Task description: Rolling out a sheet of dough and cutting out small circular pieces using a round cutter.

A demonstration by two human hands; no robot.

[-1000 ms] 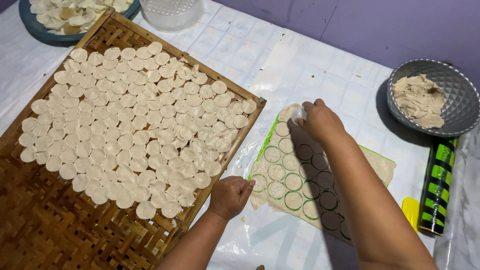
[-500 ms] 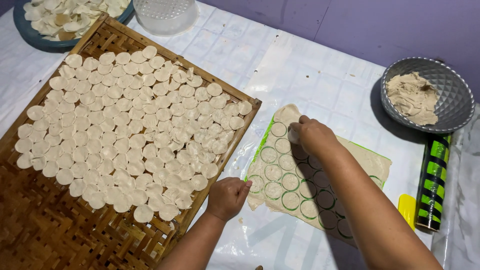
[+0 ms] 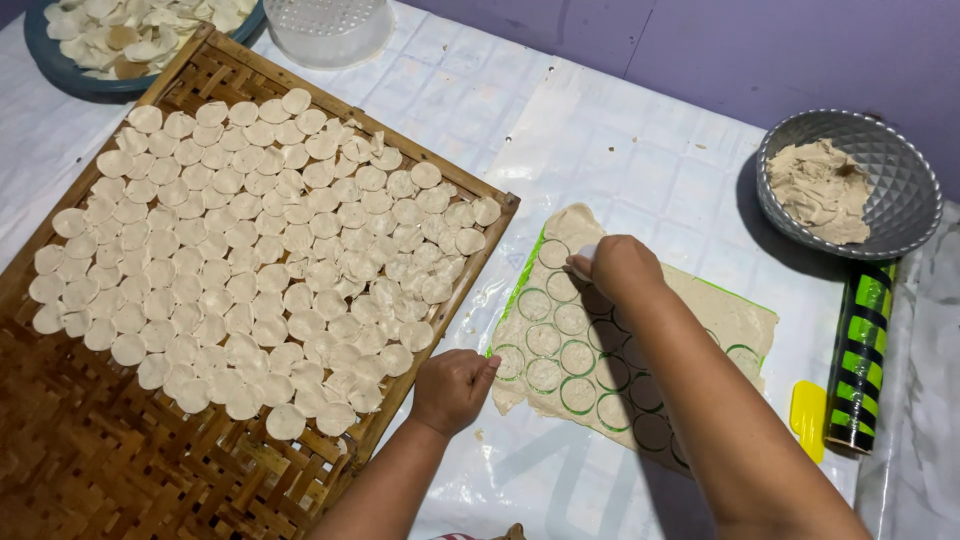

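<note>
cutter: mostly hidden inside my right hand (image 3: 622,268); only a pale tip shows.
dough sheet (image 3: 745,322): my right forearm covers its near right part.
left hand (image 3: 452,388): fist curled; can't tell if it holds anything.
plate (image 3: 70,80): cut off by top edge.
tub (image 3: 330,35): top cut off.
tray (image 3: 120,470): left and near corners run out of view.

Grey bowl (image 3: 915,195); striped rolling pin (image 3: 860,360); yellow scraper (image 3: 808,418).
</note>
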